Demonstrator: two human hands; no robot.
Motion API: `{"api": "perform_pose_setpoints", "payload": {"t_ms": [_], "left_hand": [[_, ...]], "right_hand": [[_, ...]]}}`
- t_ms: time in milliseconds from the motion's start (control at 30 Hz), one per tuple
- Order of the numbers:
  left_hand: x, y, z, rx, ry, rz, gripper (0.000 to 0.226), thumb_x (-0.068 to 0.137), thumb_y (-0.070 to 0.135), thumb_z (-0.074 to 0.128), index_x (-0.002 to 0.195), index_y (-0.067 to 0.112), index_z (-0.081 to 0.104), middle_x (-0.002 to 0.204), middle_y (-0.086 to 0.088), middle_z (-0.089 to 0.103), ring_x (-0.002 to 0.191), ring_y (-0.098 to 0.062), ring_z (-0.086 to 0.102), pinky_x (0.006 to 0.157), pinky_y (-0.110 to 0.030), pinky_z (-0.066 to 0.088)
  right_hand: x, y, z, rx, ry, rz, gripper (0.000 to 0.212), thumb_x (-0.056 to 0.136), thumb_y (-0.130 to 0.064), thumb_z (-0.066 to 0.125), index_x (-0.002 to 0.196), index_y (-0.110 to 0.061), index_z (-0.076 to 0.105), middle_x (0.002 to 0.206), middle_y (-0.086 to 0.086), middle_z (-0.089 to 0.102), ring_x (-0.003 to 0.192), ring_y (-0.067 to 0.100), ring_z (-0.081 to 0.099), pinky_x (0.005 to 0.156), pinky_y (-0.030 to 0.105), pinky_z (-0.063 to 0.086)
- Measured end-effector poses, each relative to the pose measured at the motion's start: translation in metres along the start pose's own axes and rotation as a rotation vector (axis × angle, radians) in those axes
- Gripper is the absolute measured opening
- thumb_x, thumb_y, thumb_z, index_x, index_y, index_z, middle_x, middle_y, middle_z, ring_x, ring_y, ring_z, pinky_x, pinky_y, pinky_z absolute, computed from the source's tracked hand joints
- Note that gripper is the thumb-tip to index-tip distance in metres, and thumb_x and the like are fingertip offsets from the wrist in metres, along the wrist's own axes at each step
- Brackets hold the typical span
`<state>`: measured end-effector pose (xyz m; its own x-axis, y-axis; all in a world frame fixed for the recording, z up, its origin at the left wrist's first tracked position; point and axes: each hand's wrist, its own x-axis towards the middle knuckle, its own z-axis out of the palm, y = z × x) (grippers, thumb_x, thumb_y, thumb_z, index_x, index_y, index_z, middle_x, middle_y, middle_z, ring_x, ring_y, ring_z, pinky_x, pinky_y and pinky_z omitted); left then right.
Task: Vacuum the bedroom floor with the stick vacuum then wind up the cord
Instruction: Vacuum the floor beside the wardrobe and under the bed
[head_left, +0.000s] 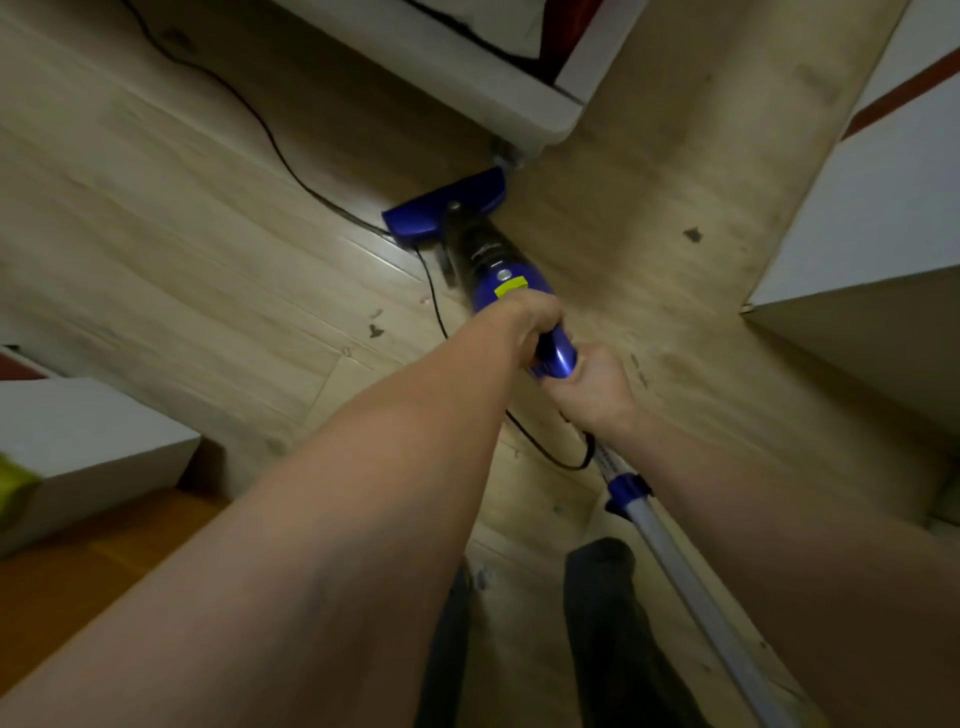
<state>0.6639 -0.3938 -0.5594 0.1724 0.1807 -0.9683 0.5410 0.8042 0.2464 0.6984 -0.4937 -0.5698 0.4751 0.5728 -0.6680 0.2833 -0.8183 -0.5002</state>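
A blue stick vacuum (511, 283) stands tilted on the pale wooden floor (182, 218), its flat blue head (447, 208) at the corner of a white furniture piece. My left hand (524, 322) grips the blue body just below a yellow label. My right hand (592, 387) grips the lower end of the blue body, where the silver tube (675, 561) runs back toward me. The black cord (249, 109) trails from the vacuum head across the floor to the upper left, and a loop of it hangs under my right wrist.
White furniture (498, 98) stands on a short leg right behind the vacuum head. A white cabinet (878, 208) fills the right side, and a white box (88, 441) sits at the left. My dark trouser legs (602, 623) are below. Small dark specks lie on the floor.
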Motion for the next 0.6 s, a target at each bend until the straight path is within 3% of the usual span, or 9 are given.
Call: {"api": "perform_pose_setpoints", "payload": {"t_ms": [100, 200, 233, 333, 400, 500, 600], "left_hand": [[-0.012, 0.017, -0.024, 0.006, -0.017, -0.001, 0.029, 0.099, 0.005, 0.042, 0.07, 0.002, 0.042, 0.068, -0.01, 0.049, 0.059, -0.018, 0.048, 0.06, -0.029, 0.046], [-0.016, 0.038, -0.043, 0.013, -0.008, 0.014, 0.016, 0.098, 0.01, 0.047, 0.086, 0.0, 0.05, 0.078, -0.011, 0.055, 0.076, -0.022, 0.056, 0.082, -0.033, 0.051], [-0.013, 0.043, -0.049, 0.002, -0.004, 0.022, 0.016, 0.098, 0.011, 0.047, 0.086, 0.001, 0.05, 0.079, -0.01, 0.055, 0.076, -0.022, 0.056, 0.083, -0.033, 0.051], [0.008, 0.054, -0.064, -0.007, 0.029, 0.058, 0.03, 0.1, 0.009, 0.043, 0.07, 0.005, 0.045, 0.07, -0.007, 0.05, 0.06, -0.016, 0.048, 0.063, -0.027, 0.046], [0.026, 0.055, -0.07, -0.023, 0.047, 0.069, 0.032, 0.1, 0.006, 0.043, 0.068, 0.006, 0.041, 0.069, -0.007, 0.048, 0.059, -0.016, 0.047, 0.057, -0.026, 0.045], [0.071, 0.051, -0.073, -0.035, 0.083, 0.108, 0.028, 0.096, 0.007, 0.052, 0.071, 0.007, 0.04, 0.08, -0.013, 0.056, 0.077, -0.024, 0.057, 0.078, -0.035, 0.052], [0.116, 0.046, -0.072, -0.043, 0.152, 0.187, 0.016, 0.093, 0.008, 0.058, 0.083, 0.004, 0.047, 0.102, -0.02, 0.061, 0.094, -0.028, 0.061, 0.092, -0.042, 0.051]], "right_hand": [[-0.002, -0.032, -0.001, -0.018, 0.013, 0.007, 0.031, 0.081, -0.007, 0.063, 0.057, -0.017, 0.046, 0.049, 0.001, 0.046, 0.049, 0.022, 0.048, 0.052, 0.032, 0.041], [0.007, -0.057, 0.002, 0.042, 0.039, 0.05, 0.024, 0.079, -0.008, 0.064, 0.062, -0.014, 0.05, 0.052, 0.003, 0.05, 0.05, 0.022, 0.052, 0.051, 0.033, 0.043], [0.012, -0.063, 0.006, 0.054, 0.044, 0.059, 0.019, 0.08, -0.01, 0.066, 0.066, -0.011, 0.052, 0.056, 0.006, 0.054, 0.054, 0.026, 0.055, 0.052, 0.033, 0.044], [0.04, -0.074, 0.025, 0.033, 0.058, 0.03, 0.022, 0.082, -0.017, 0.069, 0.067, -0.011, 0.053, 0.066, 0.013, 0.058, 0.066, 0.033, 0.061, 0.06, 0.037, 0.049], [0.058, -0.071, 0.038, 0.016, 0.057, 0.016, 0.027, 0.083, -0.019, 0.068, 0.064, -0.013, 0.051, 0.063, 0.009, 0.055, 0.066, 0.031, 0.059, 0.057, 0.034, 0.044], [0.093, -0.055, 0.06, -0.039, 0.015, -0.009, 0.021, 0.082, -0.016, 0.067, 0.068, -0.012, 0.051, 0.068, 0.008, 0.054, 0.07, 0.026, 0.056, 0.059, 0.029, 0.035], [0.132, -0.038, 0.08, -0.074, 0.013, -0.02, 0.011, 0.085, -0.016, 0.064, 0.089, -0.005, 0.063, 0.086, 0.016, 0.065, 0.087, 0.032, 0.063, 0.064, 0.03, 0.036]]}}
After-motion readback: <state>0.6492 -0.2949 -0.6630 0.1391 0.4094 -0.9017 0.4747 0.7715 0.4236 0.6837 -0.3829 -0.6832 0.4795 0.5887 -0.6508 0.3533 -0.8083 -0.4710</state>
